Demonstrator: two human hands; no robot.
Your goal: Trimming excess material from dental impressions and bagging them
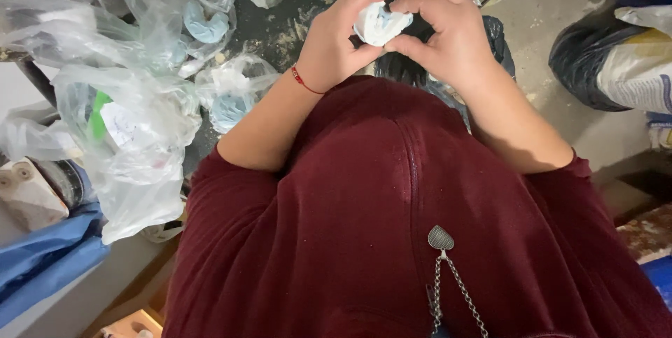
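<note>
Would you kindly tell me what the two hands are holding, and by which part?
Both hands, left hand and right hand, pinch a small white-and-pale-blue soft lump by its opposite sides.

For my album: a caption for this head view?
Both hands, left hand and right hand, squeeze a pale lump above bagged clay.

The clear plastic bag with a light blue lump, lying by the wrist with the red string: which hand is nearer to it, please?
Left. The left hand is just right of and above the bag; the right hand is farther right, beyond the left.
</note>
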